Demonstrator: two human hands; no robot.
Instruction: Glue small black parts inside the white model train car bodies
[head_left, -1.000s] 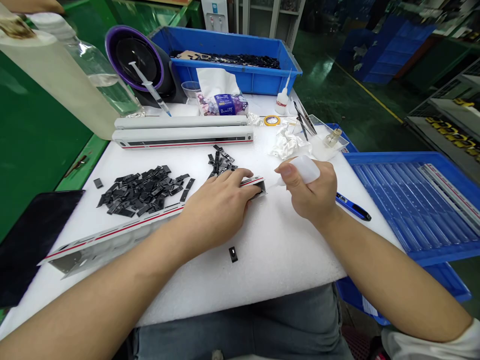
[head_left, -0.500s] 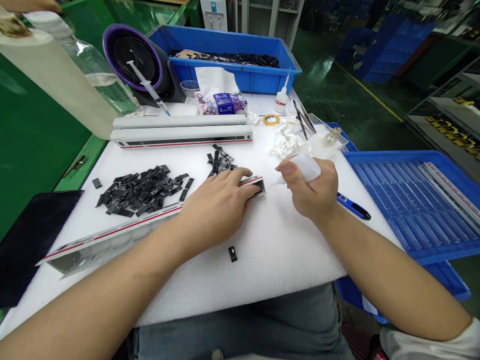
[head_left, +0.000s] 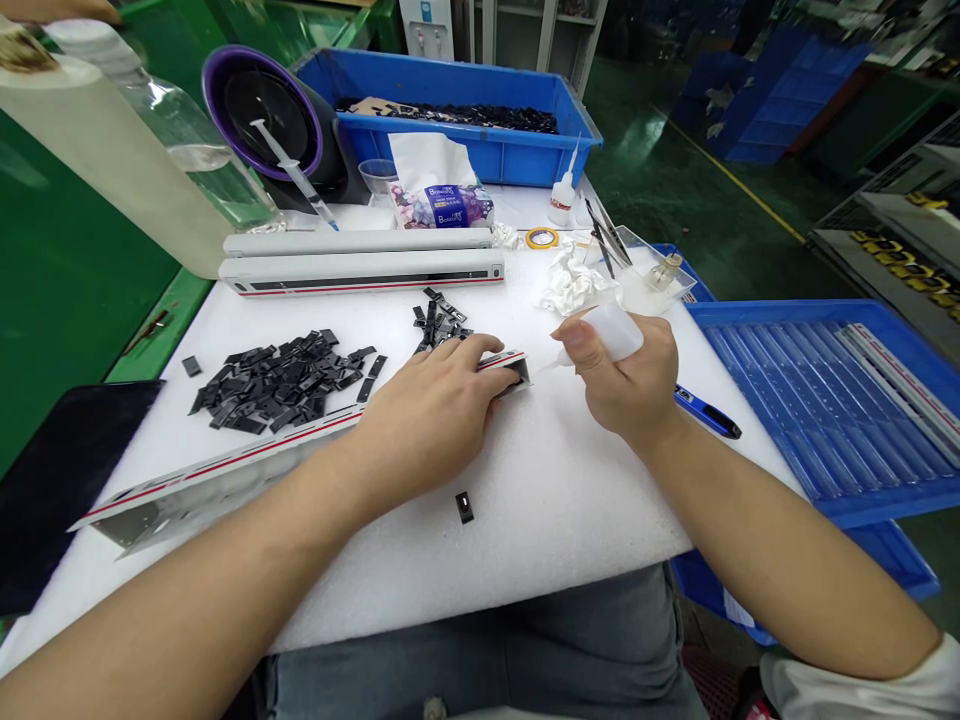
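My left hand (head_left: 435, 415) is closed around the right end of a long white channel-shaped housing (head_left: 240, 455) with a red stripe. My forearm and hand cover part of this housing. In my right hand (head_left: 637, 375) is a white squeeze bottle (head_left: 616, 335), its thin nozzle pointing left at the housing's open end, a small gap apart. One small black rectangular piece (head_left: 465, 507) lies on the white table (head_left: 570, 500) in front of my left hand. Beyond the housing sit a large heap of black pieces (head_left: 277, 380) and a smaller heap (head_left: 442, 320).
Two white housings (head_left: 360, 272) lie behind the heaps. Further back are a tissue pack (head_left: 450, 205), a syringe (head_left: 292, 170), a dropper bottle (head_left: 562, 195) and a blue bin (head_left: 465, 150). Crumpled tissue (head_left: 574, 285), tweezers (head_left: 615, 235), a blue pen (head_left: 709, 412) and a blue tray (head_left: 825, 505) are rightward.
Almost nothing differs. Both hands keep their places, and the bottle stays beside the housing's end. The whole view has shifted very slightly.
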